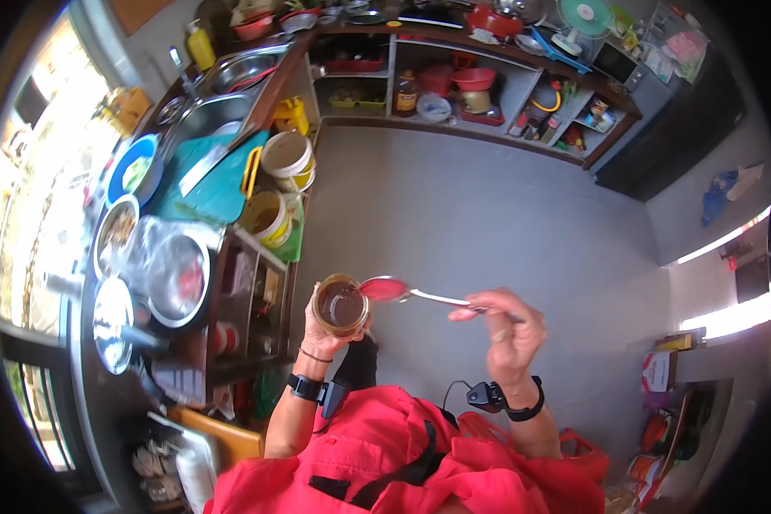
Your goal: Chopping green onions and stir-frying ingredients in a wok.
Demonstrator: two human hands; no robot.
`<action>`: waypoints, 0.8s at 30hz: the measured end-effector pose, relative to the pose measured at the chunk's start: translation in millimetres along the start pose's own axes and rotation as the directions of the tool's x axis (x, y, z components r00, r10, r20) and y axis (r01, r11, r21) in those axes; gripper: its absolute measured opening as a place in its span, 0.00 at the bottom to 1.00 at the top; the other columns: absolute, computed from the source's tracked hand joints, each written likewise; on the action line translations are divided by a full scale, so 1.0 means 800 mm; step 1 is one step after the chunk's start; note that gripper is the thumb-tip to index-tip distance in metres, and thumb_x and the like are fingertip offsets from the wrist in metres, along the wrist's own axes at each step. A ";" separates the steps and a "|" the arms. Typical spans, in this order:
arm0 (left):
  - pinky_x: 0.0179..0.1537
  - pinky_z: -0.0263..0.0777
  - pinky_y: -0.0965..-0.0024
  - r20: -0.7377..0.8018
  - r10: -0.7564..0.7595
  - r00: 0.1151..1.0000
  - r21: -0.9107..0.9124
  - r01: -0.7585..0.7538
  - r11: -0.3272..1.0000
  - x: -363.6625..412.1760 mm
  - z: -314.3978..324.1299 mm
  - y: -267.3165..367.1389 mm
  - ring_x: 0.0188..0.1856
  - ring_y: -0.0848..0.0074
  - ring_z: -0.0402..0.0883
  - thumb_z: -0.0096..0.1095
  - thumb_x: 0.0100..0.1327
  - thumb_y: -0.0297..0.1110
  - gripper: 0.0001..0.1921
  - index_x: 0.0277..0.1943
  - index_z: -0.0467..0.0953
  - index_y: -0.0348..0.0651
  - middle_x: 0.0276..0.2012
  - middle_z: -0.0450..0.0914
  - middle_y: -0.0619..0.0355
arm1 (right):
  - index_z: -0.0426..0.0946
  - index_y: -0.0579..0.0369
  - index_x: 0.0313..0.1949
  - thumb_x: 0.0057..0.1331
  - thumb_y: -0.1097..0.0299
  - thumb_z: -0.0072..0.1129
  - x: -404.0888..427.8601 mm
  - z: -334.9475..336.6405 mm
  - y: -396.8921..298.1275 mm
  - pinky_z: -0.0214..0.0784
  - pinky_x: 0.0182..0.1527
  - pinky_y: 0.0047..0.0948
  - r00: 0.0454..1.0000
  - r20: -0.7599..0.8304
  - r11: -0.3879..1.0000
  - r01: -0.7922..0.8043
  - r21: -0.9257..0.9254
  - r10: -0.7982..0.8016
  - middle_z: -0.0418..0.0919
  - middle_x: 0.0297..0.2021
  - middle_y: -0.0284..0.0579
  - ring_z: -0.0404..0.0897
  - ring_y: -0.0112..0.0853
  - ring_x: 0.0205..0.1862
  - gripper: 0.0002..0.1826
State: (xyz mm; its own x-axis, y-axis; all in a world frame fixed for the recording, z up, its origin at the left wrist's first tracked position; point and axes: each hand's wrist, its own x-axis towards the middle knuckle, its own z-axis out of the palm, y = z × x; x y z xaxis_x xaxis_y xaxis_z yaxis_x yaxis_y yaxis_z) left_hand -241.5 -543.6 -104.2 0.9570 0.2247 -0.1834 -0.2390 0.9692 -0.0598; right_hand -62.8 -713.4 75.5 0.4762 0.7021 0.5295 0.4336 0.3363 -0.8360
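My left hand (322, 334) is wrapped around an open glass jar (340, 306) with a dark brown substance inside. Between the fingertips of my right hand (509, 331) is the handle of a metal spoon (438, 297). The spoon's bowl points left and meets the jar's rim in this view; whether they touch I cannot tell. A red tint fills the bowl, perhaps a reflection of the red clothing. Both hands are in front of my body, over the grey floor.
Left of me runs a counter with a teal cutting board (199, 186), a cleaver (209, 165), a blue basin (135, 168) and a metal bowl (178, 279) partly under clear plastic. White buckets (287, 154) stand beside it. Open shelves (353, 77) line the far side; a dark refrigerator (671, 138) is at right.
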 end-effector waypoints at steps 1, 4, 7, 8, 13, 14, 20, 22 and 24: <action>0.22 0.72 0.56 -0.038 -0.025 0.999 0.015 0.026 1.000 0.029 -0.002 0.014 0.39 0.48 0.74 0.44 0.58 0.64 0.32 0.52 0.69 0.46 0.44 0.74 0.46 | 0.73 0.64 0.38 0.61 0.79 0.48 0.026 0.004 0.015 0.70 0.28 0.24 0.999 0.039 0.999 0.017 -0.046 -0.015 0.78 0.23 0.45 0.79 0.30 0.25 0.07; 0.25 0.73 0.51 -0.107 -0.071 0.992 0.034 0.075 0.997 0.121 0.020 0.052 0.43 0.51 0.75 0.42 0.60 0.64 0.31 0.52 0.70 0.45 0.46 0.75 0.48 | 0.74 0.65 0.35 0.57 0.83 0.50 0.101 0.008 0.049 0.72 0.29 0.25 0.973 0.217 0.969 0.130 -0.210 -0.083 0.78 0.24 0.45 0.79 0.31 0.24 0.06; 0.32 0.74 0.50 -0.076 -0.090 0.993 0.130 0.100 0.986 0.211 0.047 0.093 0.47 0.57 0.75 0.43 0.61 0.63 0.31 0.52 0.70 0.44 0.47 0.75 0.49 | 0.74 0.63 0.35 0.52 0.83 0.56 0.175 0.009 0.097 0.71 0.26 0.26 0.945 0.296 0.910 0.243 -0.337 -0.143 0.77 0.25 0.44 0.78 0.33 0.23 0.10; 0.35 0.75 0.51 -0.226 0.014 0.974 0.196 0.032 0.980 0.235 0.059 0.101 0.47 0.58 0.75 0.43 0.61 0.62 0.31 0.51 0.70 0.43 0.47 0.75 0.49 | 0.74 0.62 0.36 0.52 0.82 0.58 0.197 0.009 0.111 0.71 0.25 0.27 0.933 0.327 0.888 0.271 -0.372 -0.148 0.77 0.25 0.44 0.78 0.34 0.23 0.10; 0.33 0.76 0.57 -0.198 -0.085 0.976 0.249 0.134 0.959 0.371 0.089 0.165 0.44 0.60 0.77 0.43 0.62 0.61 0.29 0.51 0.70 0.43 0.45 0.76 0.49 | 0.72 0.58 0.37 0.52 0.72 0.63 0.298 0.002 0.197 0.71 0.28 0.29 0.907 0.386 0.823 0.342 -0.453 -0.165 0.74 0.29 0.40 0.77 0.33 0.28 0.13; 0.33 0.76 0.57 -0.204 -0.098 0.974 0.249 0.148 0.957 0.394 0.095 0.177 0.44 0.60 0.77 0.43 0.62 0.61 0.29 0.51 0.70 0.43 0.45 0.76 0.49 | 0.72 0.58 0.37 0.52 0.72 0.63 0.317 -0.003 0.211 0.71 0.28 0.29 0.913 0.377 0.823 0.331 -0.462 -0.156 0.74 0.29 0.40 0.77 0.33 0.28 0.13; 0.48 0.72 0.52 -0.167 -0.150 0.975 0.208 0.183 0.961 0.549 0.115 0.247 0.49 0.57 0.75 0.43 0.63 0.58 0.27 0.51 0.70 0.42 0.46 0.76 0.49 | 0.71 0.58 0.36 0.52 0.72 0.63 0.437 -0.049 0.310 0.71 0.27 0.30 0.881 0.459 0.860 0.319 -0.398 -0.114 0.74 0.30 0.41 0.76 0.34 0.27 0.13; 0.48 0.72 0.51 -0.165 -0.140 0.976 0.237 0.177 0.955 0.595 0.121 0.269 0.49 0.56 0.74 0.43 0.63 0.58 0.27 0.51 0.71 0.43 0.46 0.76 0.49 | 0.72 0.58 0.36 0.52 0.72 0.63 0.483 -0.068 0.338 0.71 0.28 0.30 0.873 0.474 0.862 0.324 -0.390 -0.114 0.74 0.30 0.41 0.76 0.34 0.27 0.13; 0.48 0.71 0.50 -0.162 -0.122 0.979 0.267 0.163 0.950 0.641 0.135 0.291 0.49 0.56 0.74 0.44 0.62 0.58 0.27 0.51 0.71 0.43 0.46 0.76 0.48 | 0.72 0.58 0.37 0.52 0.72 0.63 0.536 -0.088 0.370 0.71 0.28 0.31 0.863 0.492 0.864 0.333 -0.377 -0.118 0.74 0.30 0.42 0.76 0.34 0.27 0.13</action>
State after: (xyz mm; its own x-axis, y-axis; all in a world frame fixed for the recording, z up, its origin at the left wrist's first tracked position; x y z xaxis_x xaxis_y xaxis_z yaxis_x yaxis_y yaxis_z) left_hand 211.1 -192.0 -106.2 0.9398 0.0850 -0.3309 -0.0274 0.9842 0.1749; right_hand 323.1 -357.0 65.4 -0.0167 0.8746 0.4846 0.8217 0.2881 -0.4917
